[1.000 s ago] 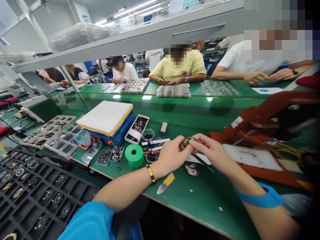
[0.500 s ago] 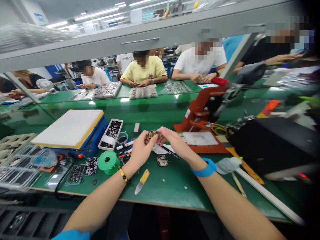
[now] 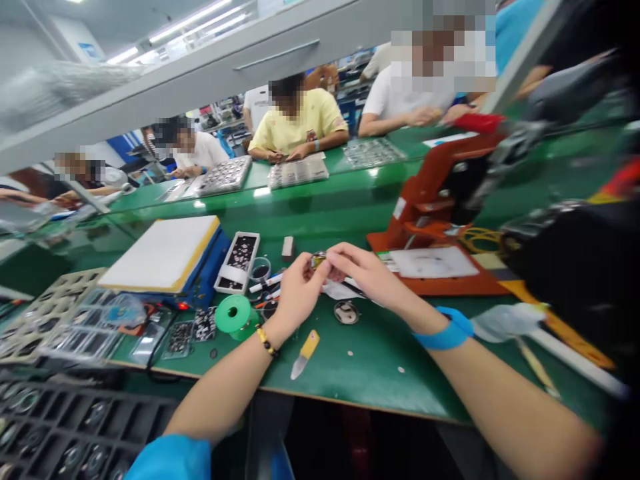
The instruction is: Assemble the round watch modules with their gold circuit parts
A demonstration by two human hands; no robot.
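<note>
View has tilted; both hands [image 3: 300,288] hold the round piece [image 3: 317,260] between them.

A green spool [image 3: 240,323] near a white-topped blue box [image 3: 160,257], an orange-red press [image 3: 426,185], a person in yellow [image 3: 299,127] opposite.

Our left forearm [image 3: 215,400] extends from seven o'clock, our right forearm [image 3: 500,387] from four. Left hand [image 3: 299,290], right hand [image 3: 367,275] meet near clock centre, palms inward, fingers [image 3: 346,252] curled together, pinching.
</note>
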